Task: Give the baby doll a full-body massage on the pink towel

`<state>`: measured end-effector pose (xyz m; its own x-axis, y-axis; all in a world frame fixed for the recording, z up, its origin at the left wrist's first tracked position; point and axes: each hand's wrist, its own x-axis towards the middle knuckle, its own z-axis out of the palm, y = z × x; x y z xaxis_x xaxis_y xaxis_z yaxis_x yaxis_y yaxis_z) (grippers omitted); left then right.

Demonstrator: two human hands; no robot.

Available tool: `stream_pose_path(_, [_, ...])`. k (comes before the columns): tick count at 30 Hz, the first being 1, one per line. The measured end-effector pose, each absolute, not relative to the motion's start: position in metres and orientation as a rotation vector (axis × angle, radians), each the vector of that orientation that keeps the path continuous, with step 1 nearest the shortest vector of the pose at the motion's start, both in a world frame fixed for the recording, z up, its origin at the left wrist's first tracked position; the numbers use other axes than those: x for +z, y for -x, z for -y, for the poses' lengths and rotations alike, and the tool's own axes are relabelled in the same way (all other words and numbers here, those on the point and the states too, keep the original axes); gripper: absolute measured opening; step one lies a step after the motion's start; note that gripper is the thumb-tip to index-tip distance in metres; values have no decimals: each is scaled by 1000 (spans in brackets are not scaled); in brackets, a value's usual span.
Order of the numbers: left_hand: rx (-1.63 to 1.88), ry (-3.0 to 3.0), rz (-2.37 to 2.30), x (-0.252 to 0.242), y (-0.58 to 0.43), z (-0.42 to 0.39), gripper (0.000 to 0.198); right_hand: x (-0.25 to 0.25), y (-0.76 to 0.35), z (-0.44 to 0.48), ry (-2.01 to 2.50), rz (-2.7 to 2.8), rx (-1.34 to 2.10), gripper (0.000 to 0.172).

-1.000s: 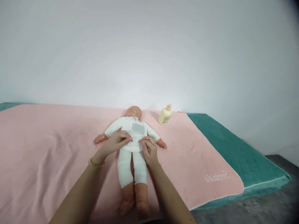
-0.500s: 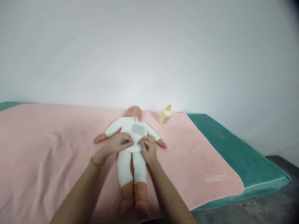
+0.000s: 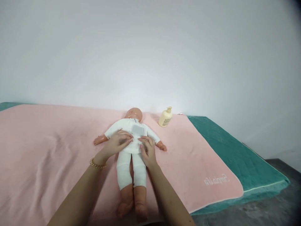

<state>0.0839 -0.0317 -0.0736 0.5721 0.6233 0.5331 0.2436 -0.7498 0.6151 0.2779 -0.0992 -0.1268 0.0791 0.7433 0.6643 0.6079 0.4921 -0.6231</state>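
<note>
A baby doll (image 3: 134,149) with a white cloth body lies on its back, head away from me, arms spread and legs toward me. On its chest is a grey rectangular patch (image 3: 137,129). My left hand (image 3: 117,143) rests over the side of its belly, thumb and fingers apart. Opposite it, my right hand (image 3: 147,151) lies at the other side of the belly, its fingers also parted. Between the two sets of fingertips a strip of white cloth shows. I see nothing held in either hand.
A pink blanket (image 3: 192,163) lies under the doll, over a green mat (image 3: 225,147). A cream pump bottle (image 3: 166,117) stands beyond the doll's arm on the right. Behind the blanket rises a pale wall (image 3: 150,56). Grey floor (image 3: 254,207) shows at lower right.
My fingertips, pinched close together over the belly before, have opened and moved slightly apart. The view has shifted a little; the doll's pose is the same.
</note>
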Motion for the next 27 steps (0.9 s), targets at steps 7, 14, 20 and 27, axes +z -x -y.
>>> stream_pose_path(7, [976, -2404, -740, -76, -85, 31, 21, -124, -277, 98, 1221, 1621, 177, 25])
stream_pose_path(14, [880, -2406, -794, -74, -87, 32, 21, -124, -276, 95, 1227, 1624, 197, 25])
stream_pose_path(20, [897, -2414, -793, -76, -88, 32, 23, -125, -277, 97, 1231, 1605, 187, 25])
stream_pose_path(27, [903, -2431, -792, -77, -91, 32, 24, -126, -278, 97, 1218, 1641, 176, 31])
